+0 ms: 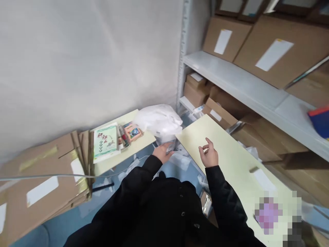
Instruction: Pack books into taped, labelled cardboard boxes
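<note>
My left hand (161,153) reaches over the gap between the two table tops, fingers stretched out and thumb apart. It is at a greyish, see-through plastic item (168,140) below the white plastic bag (159,119); whether it touches that item I cannot tell. Over the right table top (226,161) hovers my right hand (209,156), with its index finger raised, the others loosely bent and nothing in it. A green-and-white printed booklet or pack (105,141) lies on the left table top (102,167), beside a small pinkish box (133,131).
Flattened cardboard (51,168) is stacked at the left, with a grey cable (64,175) across it. Metal shelving (231,70) at the right carries several cardboard boxes (272,51). Scraps lie on the blue floor (146,154). A blurred-out purple patch (268,216) covers something on the right table.
</note>
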Available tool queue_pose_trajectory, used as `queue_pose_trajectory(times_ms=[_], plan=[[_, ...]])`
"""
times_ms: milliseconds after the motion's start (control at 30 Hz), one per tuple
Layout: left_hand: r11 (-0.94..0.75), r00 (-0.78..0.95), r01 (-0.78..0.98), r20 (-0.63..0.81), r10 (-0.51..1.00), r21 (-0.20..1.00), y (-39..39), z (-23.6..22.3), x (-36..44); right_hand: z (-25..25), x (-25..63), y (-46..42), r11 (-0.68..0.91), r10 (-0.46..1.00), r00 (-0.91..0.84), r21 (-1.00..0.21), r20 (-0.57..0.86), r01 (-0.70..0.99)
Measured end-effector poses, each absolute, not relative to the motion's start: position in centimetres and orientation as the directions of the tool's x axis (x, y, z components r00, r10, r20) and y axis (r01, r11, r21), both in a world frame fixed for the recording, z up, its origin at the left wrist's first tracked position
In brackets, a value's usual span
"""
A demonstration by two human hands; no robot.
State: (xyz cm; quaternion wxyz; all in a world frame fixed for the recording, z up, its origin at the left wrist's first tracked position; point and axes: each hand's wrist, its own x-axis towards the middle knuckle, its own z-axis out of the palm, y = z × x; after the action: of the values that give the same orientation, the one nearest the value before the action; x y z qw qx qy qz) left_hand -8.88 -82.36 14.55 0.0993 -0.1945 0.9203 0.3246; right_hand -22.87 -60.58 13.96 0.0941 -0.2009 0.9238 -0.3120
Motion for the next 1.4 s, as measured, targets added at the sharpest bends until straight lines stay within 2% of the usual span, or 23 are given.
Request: queue_pose_trajectory(times_ms=[300, 500, 800, 1033, 1100, 1167, 1267, 1333, 1400], plan=[[0.467, -0.659, -0.746, -0.427, -0.619, 0.475, -88.8, 12.7, 1.2, 13.4, -18.5, -71.1, 0.612, -0.743, -0.636, -0.595, -0.208, -0.521], [0.268, -0.448, -0.867, -0.419, -0.790, 0.420, -91.2, 12.6, 5.7, 11.8, -19.3, -74.6, 0.424, -0.904, -0.355, -0.621, -0.240, -0.659], [0.064, -0.198, -0.929, -0.342, -0.919, 0.365, -91.7, 14.8, 8.1, 9.3, -18.5, -82.6, 0.143, -0.960, 0.062, -0.669, -0.273, -0.730], [-0.049, -0.078, -0.932, -0.331, -0.940, 0.360, -92.5, 14.2, 10.7, 8.6, -16.5, -87.3, 0.048, -0.901, 0.268, -0.691, -0.342, -0.721], [-0.051, -0.058, -0.937, -0.297, -0.953, 0.346, -93.7, 13.4, 11.8, 7.9, -15.3, -88.9, 0.059, -0.906, 0.266, -0.720, -0.330, -0.692], [-0.039, -0.058, -0.939, -0.268, -0.962, 0.340, -95.4, 12.5, 12.8, 7.0, -13.6, -90.8, 0.134, -0.916, 0.221, -0.776, -0.334, -0.616], [-0.025, -0.072, -0.935, -0.257, -0.964, 0.354, -98.7, 11.0, 13.8, 5.6, -10.3, -93.7, 0.345, -0.899, 0.134, -0.863, -0.416, -0.368], [-0.032, -0.069, -0.934, -0.267, -0.961, 0.356, -101.1, 10.0, 14.3, 4.7, -8.1, -95.5, 0.463, -0.872, 0.093, -0.871, -0.481, -0.165], [-0.047, -0.060, -0.936, -0.290, -0.955, 0.348, -103.3, 9.1, 14.7, 4.2, -6.1, -97.1, 0.512, -0.857, 0.063, -0.859, -0.512, -0.019]])
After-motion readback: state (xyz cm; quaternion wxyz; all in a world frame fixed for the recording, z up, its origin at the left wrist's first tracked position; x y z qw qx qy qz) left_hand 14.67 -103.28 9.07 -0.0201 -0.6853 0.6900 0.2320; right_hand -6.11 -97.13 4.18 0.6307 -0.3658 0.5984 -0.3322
